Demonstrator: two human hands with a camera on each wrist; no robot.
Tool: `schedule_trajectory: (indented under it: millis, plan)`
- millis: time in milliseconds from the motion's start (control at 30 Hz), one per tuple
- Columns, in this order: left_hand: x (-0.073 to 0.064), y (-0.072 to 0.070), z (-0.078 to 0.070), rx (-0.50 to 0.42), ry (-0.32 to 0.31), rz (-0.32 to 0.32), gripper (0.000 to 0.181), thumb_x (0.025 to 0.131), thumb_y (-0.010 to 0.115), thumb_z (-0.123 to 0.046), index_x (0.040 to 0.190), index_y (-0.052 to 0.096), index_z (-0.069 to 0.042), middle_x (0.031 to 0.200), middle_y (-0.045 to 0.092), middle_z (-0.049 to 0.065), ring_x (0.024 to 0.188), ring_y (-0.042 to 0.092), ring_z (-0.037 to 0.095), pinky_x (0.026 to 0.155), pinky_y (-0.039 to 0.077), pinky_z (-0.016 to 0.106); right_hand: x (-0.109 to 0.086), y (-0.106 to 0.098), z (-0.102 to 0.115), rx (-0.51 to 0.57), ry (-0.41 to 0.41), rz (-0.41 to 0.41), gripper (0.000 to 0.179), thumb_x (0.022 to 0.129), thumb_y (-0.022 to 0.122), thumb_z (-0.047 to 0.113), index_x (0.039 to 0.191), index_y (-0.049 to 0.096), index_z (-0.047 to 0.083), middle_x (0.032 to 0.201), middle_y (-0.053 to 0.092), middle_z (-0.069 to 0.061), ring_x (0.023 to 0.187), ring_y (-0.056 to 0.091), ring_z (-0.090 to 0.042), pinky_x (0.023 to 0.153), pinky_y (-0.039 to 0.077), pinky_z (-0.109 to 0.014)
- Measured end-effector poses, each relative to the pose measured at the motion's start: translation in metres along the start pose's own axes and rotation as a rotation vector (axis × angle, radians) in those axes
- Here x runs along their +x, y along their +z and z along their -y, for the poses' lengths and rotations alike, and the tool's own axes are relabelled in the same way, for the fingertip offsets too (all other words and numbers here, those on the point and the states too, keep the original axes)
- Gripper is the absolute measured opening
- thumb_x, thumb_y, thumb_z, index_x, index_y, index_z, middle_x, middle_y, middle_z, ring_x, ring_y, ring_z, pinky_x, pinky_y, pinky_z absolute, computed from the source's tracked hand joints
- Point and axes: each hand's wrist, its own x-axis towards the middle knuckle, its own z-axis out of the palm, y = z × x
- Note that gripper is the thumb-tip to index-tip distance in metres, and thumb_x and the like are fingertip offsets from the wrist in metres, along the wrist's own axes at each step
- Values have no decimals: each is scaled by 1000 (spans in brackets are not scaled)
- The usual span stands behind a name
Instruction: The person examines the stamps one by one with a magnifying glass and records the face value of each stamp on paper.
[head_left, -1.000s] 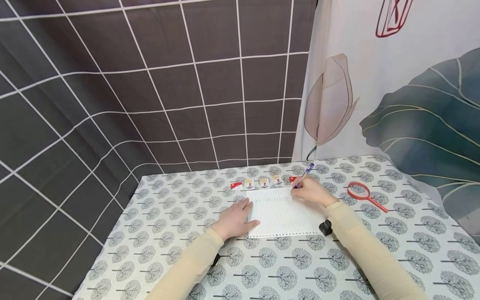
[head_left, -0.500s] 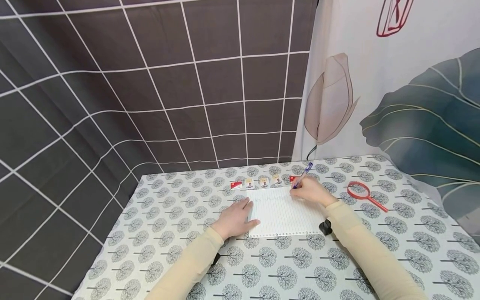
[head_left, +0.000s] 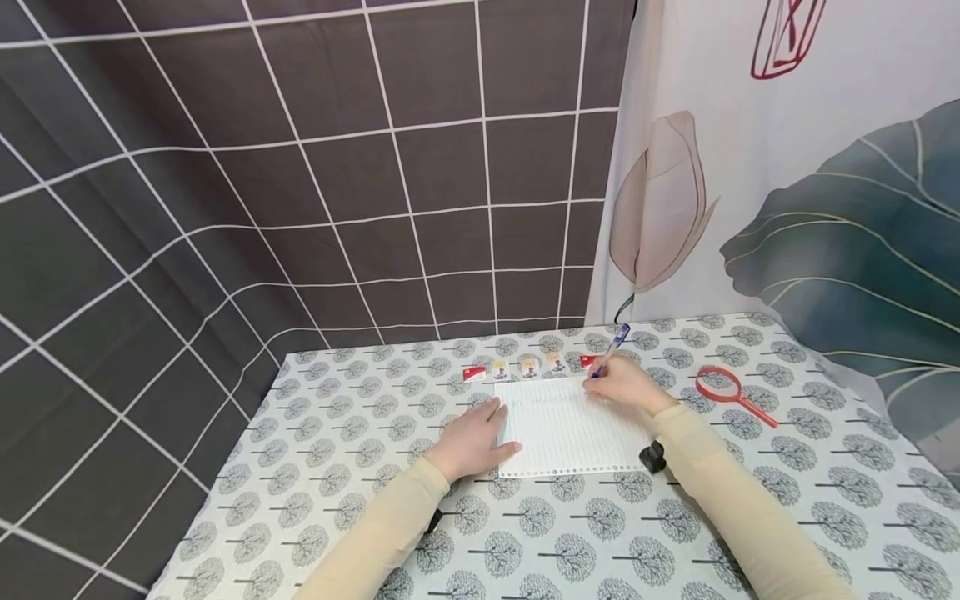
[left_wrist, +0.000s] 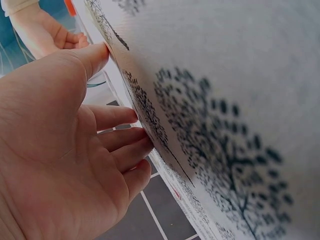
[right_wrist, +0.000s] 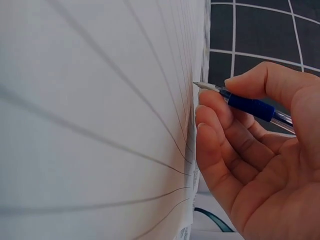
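Note:
A lined sheet of paper (head_left: 562, 433) with punched holes along its near edge lies on the patterned tablecloth. Faint handwriting runs along its far part. My right hand (head_left: 626, 385) rests at the sheet's far right and pinches a blue pen (head_left: 617, 343). In the right wrist view the pen (right_wrist: 250, 106) has a dark blue grip, and its metal tip is right at the paper (right_wrist: 100, 125). My left hand (head_left: 468, 440) lies over the sheet's left edge with fingers extended; in the left wrist view, its fingertips (left_wrist: 142, 135) touch the surface.
Beyond the paper stands a row of several small cards, with a red-and-white card (head_left: 474, 373) at the left and a red card (head_left: 588, 361) partly behind the right hand. A red magnifying glass (head_left: 735, 394) lies to the right. Dark gridded cloth (head_left: 442, 167) hangs behind the table.
The pen has shifted very slightly along the line of writing with the right hand. The left hand stays in place on the paper; the whole head view has moved a little.

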Motion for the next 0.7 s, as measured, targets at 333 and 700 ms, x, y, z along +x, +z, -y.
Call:
schedule_trajectory:
  millis: [333,700]
  plan:
    - [0,0,-1,7,-4,5,74,100,55,-52,150,44,1,157,38,19,143,40,34,118,35,44,-3,4,5,-3,-42,-17,13,88,70,13,93,67,2,72,64,-3,64,59,-17,64,53,-31]
    - [-1,-1,-1,13,2,2,74,100,55,-52,150,44,1,157,38,20,143,40,34,118,35,44,-4,3,2,-15,-57,-37,12,86,71,13,90,65,4,66,60,-1,60,55,-17,60,49,-29]
